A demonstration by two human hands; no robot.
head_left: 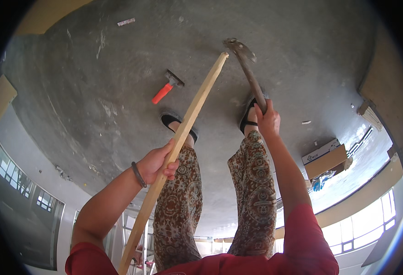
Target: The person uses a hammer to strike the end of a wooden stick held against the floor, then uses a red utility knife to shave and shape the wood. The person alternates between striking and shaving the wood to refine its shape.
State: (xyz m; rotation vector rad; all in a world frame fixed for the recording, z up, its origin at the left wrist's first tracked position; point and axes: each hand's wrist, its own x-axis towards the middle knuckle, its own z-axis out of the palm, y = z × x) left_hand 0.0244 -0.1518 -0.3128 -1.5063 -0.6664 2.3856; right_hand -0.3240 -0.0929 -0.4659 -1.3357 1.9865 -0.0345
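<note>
My left hand (159,162) is wrapped round a long square-edged wooden strip (190,121). The strip slants from beside my body up to a rough, splintered far end. In my right hand (268,120) is a hammer (251,78), gripped near the bottom of its dark handle. The hammer's metal head is just beyond and to the right of the strip's far end; a small gap shows between them. On the grey floor left of the strip lies a scraper (164,90) with an orange-red handle and a dark blade, touched by neither hand.
My feet in black shoes (248,114) stand on the concrete floor (298,50). An open cardboard box (326,162) with blue plastic (320,182) beside it is at right. Stacked strips (369,115) lie farther right. A stepladder (142,247) shows at lower left.
</note>
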